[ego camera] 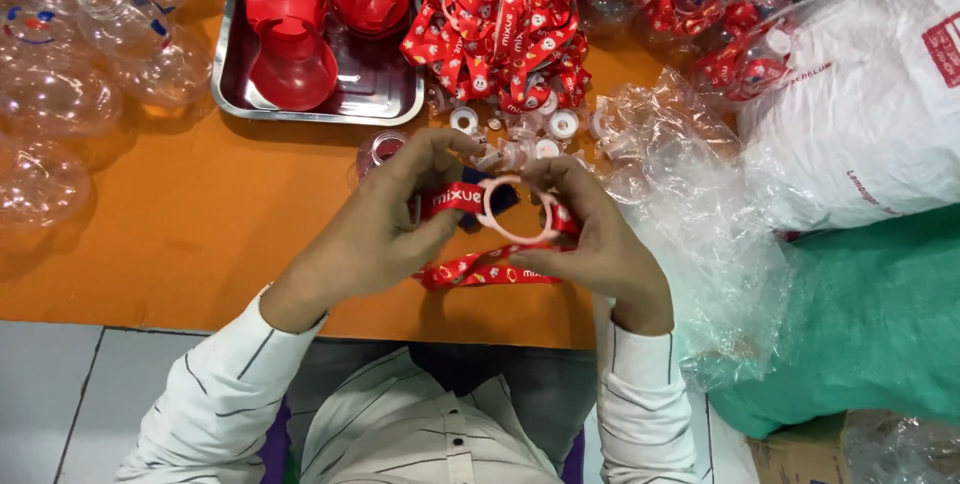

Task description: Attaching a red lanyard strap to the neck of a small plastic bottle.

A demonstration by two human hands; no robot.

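Behind hands, strap pile [500, 24] (red), steel tray [232, 64]

Steel tray [395, 104] of red funnels [290, 54]; clear bottles [60, 94].

You are holding a red strap [470, 269] and a pale ring [513, 210] over the orange table [200, 234], your left hand [385, 224] pinching the strap's printed end, your right hand [600, 239] gripping the ring. Beyond your fingers are lying white caps [555, 126], a strap pile [500, 24], a steel tray [228, 64] of red funnels [290, 64] and clear bottles [60, 94].
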